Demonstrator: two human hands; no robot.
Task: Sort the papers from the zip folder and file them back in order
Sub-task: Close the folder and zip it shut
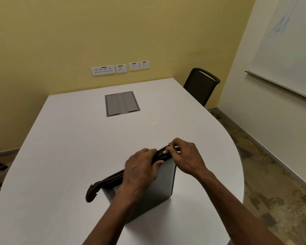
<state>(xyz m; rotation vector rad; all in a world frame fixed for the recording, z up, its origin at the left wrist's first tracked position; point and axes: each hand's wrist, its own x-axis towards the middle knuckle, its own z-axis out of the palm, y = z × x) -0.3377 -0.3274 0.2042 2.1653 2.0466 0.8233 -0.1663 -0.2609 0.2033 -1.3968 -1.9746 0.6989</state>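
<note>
I count one zip folder on one white table. Two hands are in view: one left hand and one right hand, both at the folder's top edge. I see one metal zipper pull. The table carries one recessed cable hatch with two flaps. On the far wall I count four socket plates. One black chair stands beyond the table, and one whiteboard hangs on the side wall.
</note>
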